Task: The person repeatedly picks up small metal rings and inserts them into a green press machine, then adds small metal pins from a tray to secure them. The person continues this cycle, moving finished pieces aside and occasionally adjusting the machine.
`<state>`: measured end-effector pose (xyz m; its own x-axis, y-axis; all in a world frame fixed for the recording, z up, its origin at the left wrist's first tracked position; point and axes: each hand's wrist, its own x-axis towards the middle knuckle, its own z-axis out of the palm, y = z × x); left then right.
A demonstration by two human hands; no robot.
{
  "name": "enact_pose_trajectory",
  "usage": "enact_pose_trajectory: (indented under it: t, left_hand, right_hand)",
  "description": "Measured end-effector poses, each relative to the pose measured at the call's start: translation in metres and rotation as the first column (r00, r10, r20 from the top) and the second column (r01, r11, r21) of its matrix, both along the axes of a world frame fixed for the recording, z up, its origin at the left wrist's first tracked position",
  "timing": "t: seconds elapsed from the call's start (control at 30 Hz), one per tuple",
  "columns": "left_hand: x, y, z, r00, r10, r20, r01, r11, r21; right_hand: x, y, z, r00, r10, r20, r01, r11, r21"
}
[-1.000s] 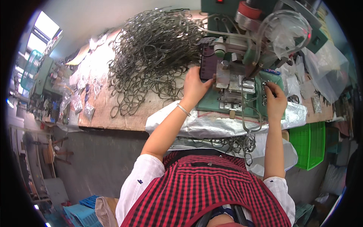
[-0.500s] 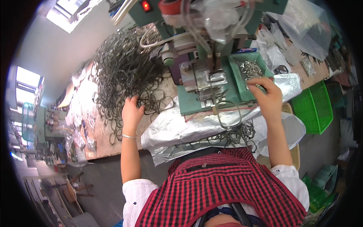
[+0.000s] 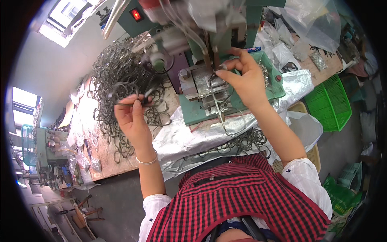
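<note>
My left hand (image 3: 133,117) is raised beside a big heap of dark cord loops (image 3: 117,68), its fingers closed on one cord loop (image 3: 125,89) that is blurred by motion. At the green press machine (image 3: 193,113), my right hand (image 3: 246,80) reaches in under the press head. Its thumb and index finger come together beside the tooling; whatever they pinch is too small to make out. Another cord loop (image 3: 224,132) hangs from the metal die block (image 3: 207,80) toward me. Partly hidden behind my right hand is a green tray (image 3: 277,89) of small metal parts (image 3: 264,72).
Silvery sheeting (image 3: 177,139) covers the table edge, with more cord loops (image 3: 246,143) lying on it near my apron. A bright green basket (image 3: 329,105) stands at the right. Clear plastic bags (image 3: 318,24) lie at the back right. A red switch (image 3: 136,15) glows on the machine.
My right hand has moved left from the tray of metal parts to the press tooling. My left hand has lifted a cord loop off the heap. The view has shifted slightly.
</note>
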<state>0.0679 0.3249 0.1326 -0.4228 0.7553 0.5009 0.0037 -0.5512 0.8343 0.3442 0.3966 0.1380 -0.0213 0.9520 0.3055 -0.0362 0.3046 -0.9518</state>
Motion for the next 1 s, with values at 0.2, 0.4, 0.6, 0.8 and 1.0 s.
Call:
enact_pose_trajectory:
  t: [0.2, 0.4, 0.6, 0.8, 1.0]
  left_hand:
    - [0.045, 0.039, 0.063, 0.958, 0.005, -0.285, 0.063, 0.972, 0.228]
    - [0.061, 0.025, 0.047, 0.878, -0.06, -0.475, 0.257, 0.897, 0.36]
    - [0.093, 0.026, 0.018, 0.521, 0.132, -0.843, 0.448, 0.799, 0.401]
    - [0.089, 0.027, 0.008, 0.464, 0.216, -0.859, 0.455, 0.774, 0.44]
    - [0.096, 0.015, -0.01, 0.565, 0.119, -0.817, 0.378, 0.842, 0.384]
  right_hand:
    - [-0.018, -0.005, 0.0, 0.972, 0.046, -0.229, -0.064, 0.996, -0.07]
    - [0.005, -0.034, 0.009, 0.998, 0.057, 0.034, -0.059, 0.997, 0.042]
    - [0.095, 0.018, -0.078, 0.342, -0.535, 0.772, 0.301, 0.841, 0.449]
    - [0.103, 0.024, -0.103, 0.454, -0.577, 0.679, 0.281, 0.816, 0.506]
    - [0.102, 0.028, -0.09, 0.564, -0.524, 0.638, 0.353, 0.851, 0.388]
